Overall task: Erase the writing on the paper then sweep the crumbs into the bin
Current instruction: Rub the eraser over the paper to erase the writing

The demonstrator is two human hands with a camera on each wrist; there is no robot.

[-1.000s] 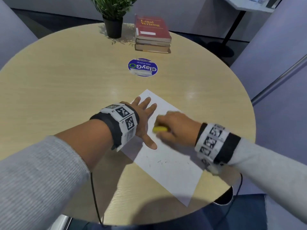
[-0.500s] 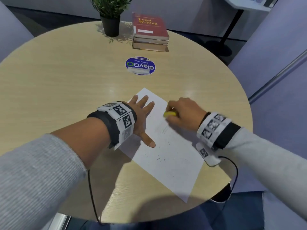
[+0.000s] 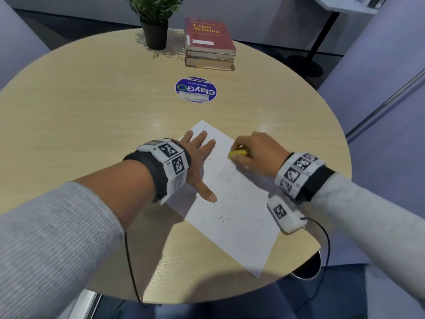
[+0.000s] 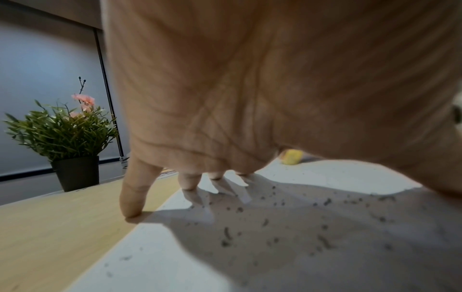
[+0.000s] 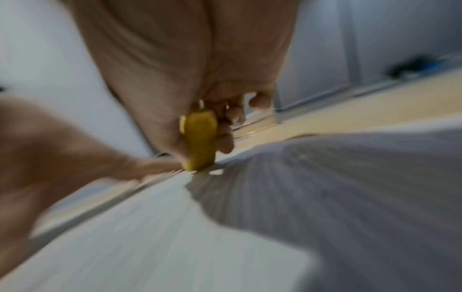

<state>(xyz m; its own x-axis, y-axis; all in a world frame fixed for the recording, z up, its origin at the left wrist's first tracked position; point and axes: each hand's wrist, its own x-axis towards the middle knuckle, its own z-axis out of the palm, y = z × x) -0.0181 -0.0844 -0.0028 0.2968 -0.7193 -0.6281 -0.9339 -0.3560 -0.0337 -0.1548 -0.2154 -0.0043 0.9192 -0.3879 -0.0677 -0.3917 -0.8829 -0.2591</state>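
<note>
Head view shows me the paper [image 3: 232, 203] under both hands: my right hand [image 3: 259, 153] pinches the yellow eraser [image 3: 238, 154] with its tip down on the sheet, just beside my left hand [image 3: 197, 162]. That hand lies flat, fingers spread, pressing the paper. Dark crumbs [image 4: 275, 227] lie below its palm.

The paper [image 3: 232, 217] lay on the near right of the tabletop [image 3: 80, 125]. A sticker [image 3: 196, 90] sat beyond it; farther back stood a potted plant [image 3: 154, 24], stacked books [image 3: 209, 46] to its right.
</note>
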